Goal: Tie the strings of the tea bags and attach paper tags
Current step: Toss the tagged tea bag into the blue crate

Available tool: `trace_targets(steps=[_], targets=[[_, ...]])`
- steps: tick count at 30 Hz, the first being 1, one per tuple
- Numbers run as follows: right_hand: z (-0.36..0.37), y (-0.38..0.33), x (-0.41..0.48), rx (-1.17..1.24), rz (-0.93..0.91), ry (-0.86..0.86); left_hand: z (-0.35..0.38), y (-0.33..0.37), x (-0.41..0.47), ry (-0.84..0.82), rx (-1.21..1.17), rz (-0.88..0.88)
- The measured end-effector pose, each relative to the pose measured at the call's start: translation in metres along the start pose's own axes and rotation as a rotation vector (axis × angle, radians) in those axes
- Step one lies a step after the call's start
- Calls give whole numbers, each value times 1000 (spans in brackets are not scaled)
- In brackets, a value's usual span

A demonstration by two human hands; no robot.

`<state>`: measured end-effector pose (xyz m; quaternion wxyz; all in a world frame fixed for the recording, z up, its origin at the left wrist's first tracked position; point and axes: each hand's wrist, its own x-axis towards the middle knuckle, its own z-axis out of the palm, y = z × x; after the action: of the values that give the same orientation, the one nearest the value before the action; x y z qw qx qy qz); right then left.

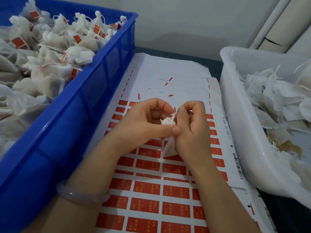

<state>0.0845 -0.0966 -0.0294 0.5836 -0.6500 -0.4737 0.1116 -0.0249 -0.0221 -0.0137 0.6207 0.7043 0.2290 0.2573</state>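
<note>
Both hands meet over a sheet of red sticker tags (146,187). A white tea bag (168,149) hangs between them, its gathered top (168,122) showing between the fingers. My left hand (144,125) curls round the bag's neck, thumb and forefinger pinched near the string. My right hand (190,128) pinches the string and a small red tag (175,109) at its fingertips. The bag's lower part is partly hidden behind my right hand.
A blue crate (94,91) at the left holds several tied bags with red tags. A white tub (239,115) at the right holds several loose bags, some spilling brown filling. Peeled-off tag scraps (168,81) lie on the backing paper beyond my hands.
</note>
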Motion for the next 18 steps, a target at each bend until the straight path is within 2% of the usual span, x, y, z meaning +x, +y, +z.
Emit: trace_targets(steps=[10,15,18], targets=[[-8,-2,3,-1,2,-274,-14,0,-2,-182,47,-159],[-9,-2,3,-6,-13,-294,-20,-2,-1,-231,46,-266],[-8,-1,2,-56,-22,-320,-14,-3,-1,-250,44,-270]])
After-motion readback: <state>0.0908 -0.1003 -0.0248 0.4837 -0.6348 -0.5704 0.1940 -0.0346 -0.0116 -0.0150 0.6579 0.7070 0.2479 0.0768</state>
